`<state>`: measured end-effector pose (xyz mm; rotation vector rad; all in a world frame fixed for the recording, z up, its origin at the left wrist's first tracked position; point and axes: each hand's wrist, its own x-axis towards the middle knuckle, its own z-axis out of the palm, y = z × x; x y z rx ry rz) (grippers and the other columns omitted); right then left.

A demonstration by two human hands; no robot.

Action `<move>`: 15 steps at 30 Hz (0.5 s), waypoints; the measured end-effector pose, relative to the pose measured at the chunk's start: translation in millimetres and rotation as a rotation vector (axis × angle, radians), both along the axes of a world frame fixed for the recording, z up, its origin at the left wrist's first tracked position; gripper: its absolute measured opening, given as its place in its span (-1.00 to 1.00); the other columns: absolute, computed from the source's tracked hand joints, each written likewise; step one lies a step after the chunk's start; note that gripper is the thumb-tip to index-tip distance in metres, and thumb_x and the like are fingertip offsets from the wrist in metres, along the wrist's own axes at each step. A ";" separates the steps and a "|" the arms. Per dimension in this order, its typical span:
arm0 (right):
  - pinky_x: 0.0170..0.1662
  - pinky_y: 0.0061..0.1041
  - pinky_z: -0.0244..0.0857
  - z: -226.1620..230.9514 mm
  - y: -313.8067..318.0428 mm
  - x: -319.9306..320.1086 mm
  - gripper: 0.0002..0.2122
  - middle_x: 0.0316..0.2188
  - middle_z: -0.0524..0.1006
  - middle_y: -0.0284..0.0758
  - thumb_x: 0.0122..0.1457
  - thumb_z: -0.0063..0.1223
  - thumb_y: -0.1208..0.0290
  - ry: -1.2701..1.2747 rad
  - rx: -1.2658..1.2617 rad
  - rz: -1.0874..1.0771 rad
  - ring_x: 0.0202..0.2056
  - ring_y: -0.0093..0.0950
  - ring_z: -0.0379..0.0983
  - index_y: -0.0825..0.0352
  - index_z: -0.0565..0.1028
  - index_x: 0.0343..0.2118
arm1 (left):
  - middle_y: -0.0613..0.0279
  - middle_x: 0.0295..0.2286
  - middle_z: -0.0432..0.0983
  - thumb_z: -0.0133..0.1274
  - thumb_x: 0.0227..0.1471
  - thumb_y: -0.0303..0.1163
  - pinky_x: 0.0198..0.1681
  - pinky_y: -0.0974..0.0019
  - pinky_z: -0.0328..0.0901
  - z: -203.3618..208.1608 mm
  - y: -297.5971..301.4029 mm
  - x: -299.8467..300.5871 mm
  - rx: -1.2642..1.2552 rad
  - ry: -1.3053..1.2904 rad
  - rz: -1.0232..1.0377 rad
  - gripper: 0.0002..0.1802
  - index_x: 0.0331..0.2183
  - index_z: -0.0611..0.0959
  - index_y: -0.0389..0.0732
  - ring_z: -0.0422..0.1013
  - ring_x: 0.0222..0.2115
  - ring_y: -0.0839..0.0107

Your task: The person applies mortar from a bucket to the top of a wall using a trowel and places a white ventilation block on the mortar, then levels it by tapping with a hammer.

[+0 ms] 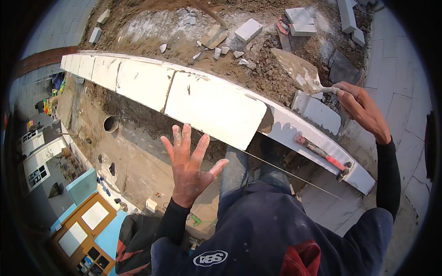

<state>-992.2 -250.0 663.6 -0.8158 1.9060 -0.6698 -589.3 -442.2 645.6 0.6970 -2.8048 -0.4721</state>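
On the right, just beyond the white block wall (285, 126), one trowel (298, 70) is held up with its blade pointing far and left; the right hand (364, 109) is clenched around its handle. The left hand (189, 172) is released, fingers spread, holding nothing, at the near edge of the top row; whether it touches the blocks cannot be told.

For trowel work here, a relaxed wrist and a level blade should serve best, with mortar spread evenly to the full width of the bare course. The nearest top block (216, 110) is probably best judged against the string (294, 175), and the dark mortar (266, 120) at its right end kept full.

Counting outward: one string, one red-gripped hammer (335, 162) lying on the lower course to the right, and one red-handled saw (283, 25) on the far soil, with two stacked loose blocks (302, 30) beside it. One bucket (111, 123) sits on the left. The row's far-left blocks are too small to count surely.
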 end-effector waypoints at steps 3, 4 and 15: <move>-0.41 -0.48 0.24 -24.6 -0.2 -7.0 -0.57 -0.55 0.42 -0.34 0.36 -0.13 0.09 0.011 0.011 0.025 -0.50 -0.57 0.30 0.47 0.51 -0.14 | 0.00 0.31 0.09 0.49 -0.28 -0.12 0.30 -0.50 -0.40 -2.7 -13.6 -19.3 -0.020 -0.051 -0.116 -0.01 0.21 0.40 0.20 -0.11 0.35 -0.18; -0.37 -0.45 0.27 -26.4 -1.6 -2.2 -0.56 -0.52 0.46 -0.28 0.36 -0.11 0.09 0.022 0.050 0.023 -0.47 -0.53 0.33 0.48 0.51 -0.09 | 0.04 0.31 0.10 0.49 -0.29 -0.14 0.30 -0.50 -0.41 -1.2 -15.4 -20.4 -0.018 -0.079 -0.156 -0.01 0.21 0.40 0.21 -0.10 0.35 -0.18; -0.19 -0.18 0.34 -115.2 -60.9 -9.5 -0.57 -0.36 0.57 0.09 0.36 -0.11 0.13 -0.044 0.003 0.239 -0.32 -0.06 0.53 0.49 0.55 -0.10 | 0.07 0.24 0.23 0.41 -0.29 0.15 0.23 -0.64 -0.31 12.3 -33.6 -39.6 0.057 -0.322 -0.280 -0.21 0.02 0.59 0.13 -0.03 0.31 -0.28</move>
